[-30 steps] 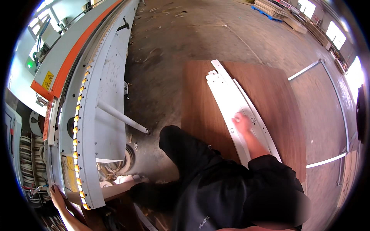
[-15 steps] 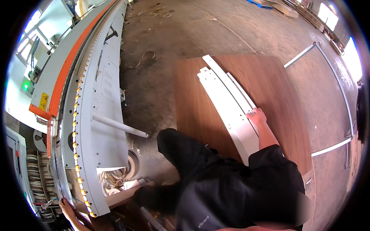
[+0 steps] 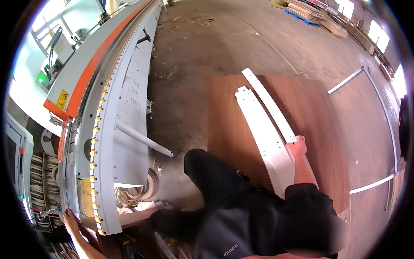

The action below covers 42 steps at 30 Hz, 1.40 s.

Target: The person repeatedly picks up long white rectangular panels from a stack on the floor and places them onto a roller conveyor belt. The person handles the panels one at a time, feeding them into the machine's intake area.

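Observation:
My right hand (image 3: 297,146) is closed on the near end of a narrow white strip (image 3: 269,103), its thumb and fingers around the edge. Alongside on the left lies a wider stack of white strips (image 3: 258,125) with small dark holes, and a slim gap separates the two. Both are over a brown wood-grain panel (image 3: 228,125). At the lower left, my left hand (image 3: 72,223) lies with outstretched fingers against the near end of a long white and orange machine (image 3: 110,146). Part of that hand's underside is hidden.
A white support bar (image 3: 144,139) sticks out from the machine toward my knee. Coils of edge banding (image 3: 129,196) sit under its near end. Rolls on a rack (image 3: 39,190) stand at far left. A metal frame (image 3: 379,103) is to the right; stacked boards (image 3: 306,11) lie far back.
The narrow white strip in my right hand has come away from the wider stack, opening a gap. The whole view has shifted a little. My left hand stays at the machine's end.

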### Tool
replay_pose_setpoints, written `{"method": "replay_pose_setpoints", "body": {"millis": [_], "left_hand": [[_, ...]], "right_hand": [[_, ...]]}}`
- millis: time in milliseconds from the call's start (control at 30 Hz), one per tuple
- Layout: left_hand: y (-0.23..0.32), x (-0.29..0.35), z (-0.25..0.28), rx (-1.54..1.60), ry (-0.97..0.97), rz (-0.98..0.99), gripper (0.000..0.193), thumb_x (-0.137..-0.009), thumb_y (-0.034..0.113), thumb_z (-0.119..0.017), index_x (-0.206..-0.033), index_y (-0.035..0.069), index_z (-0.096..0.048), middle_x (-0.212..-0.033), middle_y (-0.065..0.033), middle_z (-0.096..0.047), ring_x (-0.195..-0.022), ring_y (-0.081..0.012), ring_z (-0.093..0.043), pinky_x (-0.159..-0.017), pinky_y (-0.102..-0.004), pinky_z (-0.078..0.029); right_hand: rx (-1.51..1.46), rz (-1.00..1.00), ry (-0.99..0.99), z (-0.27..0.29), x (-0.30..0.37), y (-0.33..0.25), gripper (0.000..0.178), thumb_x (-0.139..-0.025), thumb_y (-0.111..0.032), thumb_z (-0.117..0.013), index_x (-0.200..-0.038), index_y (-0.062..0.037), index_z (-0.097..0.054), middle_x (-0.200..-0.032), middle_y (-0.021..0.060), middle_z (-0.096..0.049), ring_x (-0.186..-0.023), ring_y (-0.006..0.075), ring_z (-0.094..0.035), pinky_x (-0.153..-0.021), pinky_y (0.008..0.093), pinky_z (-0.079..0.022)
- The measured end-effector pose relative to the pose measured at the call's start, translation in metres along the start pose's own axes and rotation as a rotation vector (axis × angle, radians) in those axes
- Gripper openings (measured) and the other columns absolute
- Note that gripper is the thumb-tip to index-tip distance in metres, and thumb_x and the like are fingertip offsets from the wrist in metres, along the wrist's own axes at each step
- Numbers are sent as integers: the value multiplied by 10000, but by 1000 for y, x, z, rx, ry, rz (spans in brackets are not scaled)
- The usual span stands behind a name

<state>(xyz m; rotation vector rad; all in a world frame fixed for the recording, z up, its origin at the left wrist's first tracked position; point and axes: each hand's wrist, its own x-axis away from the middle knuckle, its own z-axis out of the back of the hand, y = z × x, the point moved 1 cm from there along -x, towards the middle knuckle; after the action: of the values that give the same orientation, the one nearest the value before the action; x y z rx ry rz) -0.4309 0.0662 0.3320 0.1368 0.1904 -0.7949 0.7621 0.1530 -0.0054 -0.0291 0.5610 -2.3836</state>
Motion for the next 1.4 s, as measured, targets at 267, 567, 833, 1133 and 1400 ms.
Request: {"method": "replay_pose_setpoints", "body": {"millis": [267,567,833,1133,1400], "left_hand": [[60,14,32,-431,292,3,674,-1088,403,-652,-1672,98,-509,-1736,-91,-515,-1592,-322,-475,-1263,-496,-435],[324,177,90,51,607,-913,635,-890,73,-805,-1509,68,-664,-1581,-143,-647,-1527,-380,-549,-1296,-537,-395],[442,335,90,164,388,-1487,375,-942,268,-789,-1294,139,-765,-1587,-87,-663,-1558,-363,-535,-1343,-569,-332],[358,337,92,163,429,-1138,456,-742,244,-938,-1094,127,-673,-1433,-118,-721,-1244,-342,-698,-1044,-518,-534],[178,291,110,214,363,-561,495,-709,54,-912,-1158,80,-704,-1438,-132,-725,-1332,-396,-654,-1131,-501,-519]], "right_hand": [[-87,374,290,88,3,-89,605,-706,-241,-905,-1253,-98,-689,-1315,47,-708,-1087,350,-765,-888,501,-639],[-448,885,216,155,59,-234,550,-688,-216,-935,-1176,-100,-709,-1262,63,-737,-1058,305,-796,-887,442,-664],[-799,1471,-63,188,194,-362,543,-689,-194,-924,-1197,-76,-773,-1271,49,-761,-1042,261,-800,-879,399,-675],[-957,1726,-31,205,266,-425,569,-748,-272,-949,-1259,-89,-777,-1388,12,-737,-1276,212,-704,-1152,476,-533],[-969,1703,-335,127,268,-404,331,-891,-275,-888,-1167,-116,-797,-1300,11,-786,-1165,221,-740,-1129,480,-536]]}}
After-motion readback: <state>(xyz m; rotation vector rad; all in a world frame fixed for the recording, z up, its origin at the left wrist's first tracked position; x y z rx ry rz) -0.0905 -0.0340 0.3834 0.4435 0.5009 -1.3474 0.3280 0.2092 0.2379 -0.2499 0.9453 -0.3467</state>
